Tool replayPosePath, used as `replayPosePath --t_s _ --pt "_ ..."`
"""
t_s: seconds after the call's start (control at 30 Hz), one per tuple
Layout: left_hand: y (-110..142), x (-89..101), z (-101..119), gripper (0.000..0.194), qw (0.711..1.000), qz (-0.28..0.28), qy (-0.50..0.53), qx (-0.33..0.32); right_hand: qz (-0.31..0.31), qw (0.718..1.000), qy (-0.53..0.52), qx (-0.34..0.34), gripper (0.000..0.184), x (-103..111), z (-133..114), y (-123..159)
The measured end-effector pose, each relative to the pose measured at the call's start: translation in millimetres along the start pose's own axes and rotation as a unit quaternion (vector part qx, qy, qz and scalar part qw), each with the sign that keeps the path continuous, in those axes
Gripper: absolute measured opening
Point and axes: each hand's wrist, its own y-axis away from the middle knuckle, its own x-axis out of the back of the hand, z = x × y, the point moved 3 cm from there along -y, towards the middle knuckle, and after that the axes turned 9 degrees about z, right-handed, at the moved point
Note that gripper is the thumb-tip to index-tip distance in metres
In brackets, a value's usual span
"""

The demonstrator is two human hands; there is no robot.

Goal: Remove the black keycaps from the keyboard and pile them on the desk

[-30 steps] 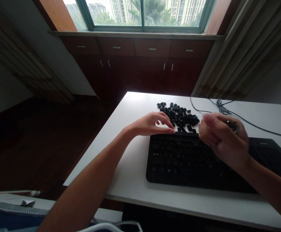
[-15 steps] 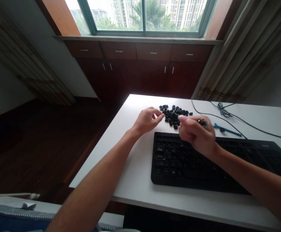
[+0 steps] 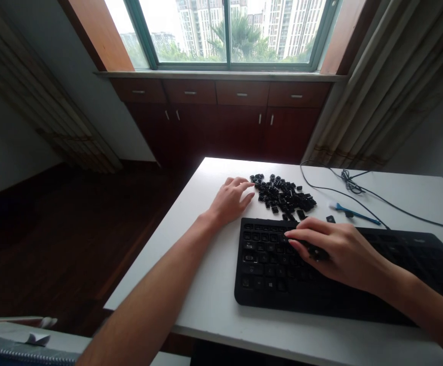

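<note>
Keyboard (image 3: 339, 269) lies on the white table (image 3: 214, 295) below a window. My right hand (image 3: 339, 251) presses it, perhaps pinching something; my left hand (image 3: 231, 199) rests open beside loose keycaps (image 3: 284, 197).

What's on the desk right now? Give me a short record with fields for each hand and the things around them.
left hand: flat on the white table, fingertips at the pile of loose black keycaps
right hand: on the black keyboard, fingers curled over a small dark piece
beyond keyboard: blue tool, black cable
</note>
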Motion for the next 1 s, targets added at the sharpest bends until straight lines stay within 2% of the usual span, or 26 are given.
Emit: replayPosePath --t_s 0.2,0.5,1.0 --pt "-6.1 -10.8 7.8 0.038 0.998 -0.032 0.012 -0.060 -0.020 1.000 0.001 -0.010 0.026 -6.7 -8.1 12.5" --pt "-4.1 -6.9 14.5 0.029 0.991 -0.048 0.043 -0.115 0.037 0.996 -0.085 -0.013 0.025 -5.1 -13.1 14.7" --pt "-1.2 -3.6 15.1 0.021 0.991 -0.061 0.079 -0.090 0.044 0.996 -0.083 -0.005 0.018 -8.0 -14.0 15.2"
